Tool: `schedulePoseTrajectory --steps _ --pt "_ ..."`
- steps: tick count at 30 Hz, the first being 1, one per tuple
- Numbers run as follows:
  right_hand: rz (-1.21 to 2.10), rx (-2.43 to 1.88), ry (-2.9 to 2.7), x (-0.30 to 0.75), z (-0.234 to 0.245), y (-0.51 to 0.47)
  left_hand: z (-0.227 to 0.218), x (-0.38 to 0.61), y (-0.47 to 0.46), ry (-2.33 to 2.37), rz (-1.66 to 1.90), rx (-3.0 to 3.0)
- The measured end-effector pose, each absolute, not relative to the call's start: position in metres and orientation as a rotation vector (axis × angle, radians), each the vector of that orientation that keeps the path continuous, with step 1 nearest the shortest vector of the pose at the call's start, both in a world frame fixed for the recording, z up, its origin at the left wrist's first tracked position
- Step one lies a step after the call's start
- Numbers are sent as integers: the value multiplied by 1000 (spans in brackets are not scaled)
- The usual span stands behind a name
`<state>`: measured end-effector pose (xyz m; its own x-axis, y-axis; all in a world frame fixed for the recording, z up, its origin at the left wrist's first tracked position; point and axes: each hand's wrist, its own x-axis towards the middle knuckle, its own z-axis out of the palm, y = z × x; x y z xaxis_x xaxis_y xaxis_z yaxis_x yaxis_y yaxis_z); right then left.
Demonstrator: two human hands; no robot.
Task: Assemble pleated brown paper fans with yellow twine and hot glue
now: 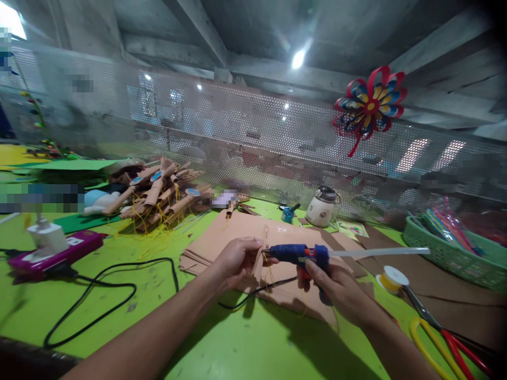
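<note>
My right hand is wrapped round the handle of a blue hot glue gun, with a finger at its orange trigger. A long clear glue stick sticks out of its back end to the right. Between the fingers of my left hand is a small piece of folded brown paper, from which thin yellow thread hangs. The gun's nozzle points left and meets the paper near my left fingertips; whether glue is coming out I cannot tell. Underneath both hands lies a stack of brown paper sheets.
Rolled brown paper pieces with yellow threads are heaped at back left. A purple power strip and black cord lie left. On the right are scissors, a yellow thread spool and a green basket; a jug stands behind.
</note>
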<state>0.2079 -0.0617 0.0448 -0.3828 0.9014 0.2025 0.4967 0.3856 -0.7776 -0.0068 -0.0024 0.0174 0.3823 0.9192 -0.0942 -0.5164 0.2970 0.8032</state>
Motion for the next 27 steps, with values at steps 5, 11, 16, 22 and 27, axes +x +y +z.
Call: schedulePoseTrajectory --steps 5,11,16,22,27 --pt "803 -1217 -2037 208 44 -62 16 -8 -1 622 1023 774" --pt "784 -1260 -2048 208 45 -66 16 -8 -1 631 1003 790" --pt "759 -1311 -2061 210 46 -66 18 -7 -2 653 1012 784" --pt "760 -1314 -2063 210 47 -69 19 -7 -2 660 1003 788" --pt "785 -1339 -2071 209 51 -73 21 -8 -3 691 994 767"
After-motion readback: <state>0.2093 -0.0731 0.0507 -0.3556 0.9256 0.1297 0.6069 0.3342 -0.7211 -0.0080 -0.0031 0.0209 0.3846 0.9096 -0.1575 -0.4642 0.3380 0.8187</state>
